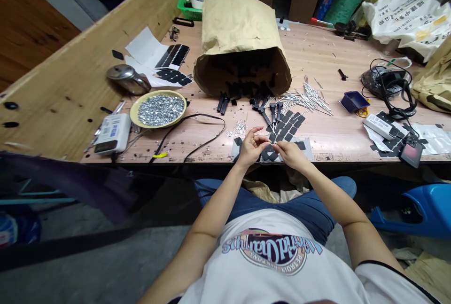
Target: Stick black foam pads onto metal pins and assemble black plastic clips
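My left hand (252,146) and my right hand (289,153) meet at the near edge of the wooden table (334,125), fingers pinched together on a small part too tiny to name. Under them lies a grey sheet with black stickers (282,131). Just beyond lie black-handled tools (269,109), a scatter of tiny metal bits (239,128) and a pile of thin metal pins (306,97). A brown paper sack (239,36) lies on its side, its open mouth spilling black parts toward me.
A yellow dish of small metal pieces (160,108) sits at left beside a white device (113,132), a metal object (128,78) and a black cable (197,130). A small blue tray (354,101), headphones (391,83) and sticker sheets (391,137) lie at right. A blue stool (412,210) stands right.
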The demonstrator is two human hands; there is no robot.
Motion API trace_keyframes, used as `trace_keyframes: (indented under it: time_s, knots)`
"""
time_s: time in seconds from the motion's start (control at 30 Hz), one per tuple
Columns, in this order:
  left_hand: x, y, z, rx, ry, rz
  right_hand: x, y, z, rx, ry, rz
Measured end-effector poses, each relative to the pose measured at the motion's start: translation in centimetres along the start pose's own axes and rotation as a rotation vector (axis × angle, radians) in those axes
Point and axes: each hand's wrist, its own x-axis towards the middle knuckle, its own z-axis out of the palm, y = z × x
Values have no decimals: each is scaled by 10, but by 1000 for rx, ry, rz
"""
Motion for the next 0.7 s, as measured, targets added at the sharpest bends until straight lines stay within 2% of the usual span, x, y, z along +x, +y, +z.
trace_keyframes:
  time_s: [0.1, 0.2, 0.3, 0.37, 0.47, 0.6, 0.67, 0.7]
  knots:
    - [2, -3, -2, -39, -71, -18, 0, 3, 0, 162, 0, 3]
    - [4, -9, -3, -82, -90, -39, -5, 8, -2, 247, 70, -59]
    - [4, -15, -3, -100, -65, -57, -17, 15, 0, 240, 88, -197]
    - [3, -19, -1, -86, -67, -89, -27, 23, 5, 196, 76, -231]
    - [-1, -24, 4, -21, -86, -155, -44, 40, 16, 104, 149, -115]
    - [-1, -26, 5, 104, -40, -154, -58, 65, 32, -42, 357, 225]
    - [0, -26, 3, 151, -10, -138, -58, 68, 42, -54, 381, 317]
    - [0, -26, 2, 167, 3, -130, -57, 66, 48, -36, 364, 313]
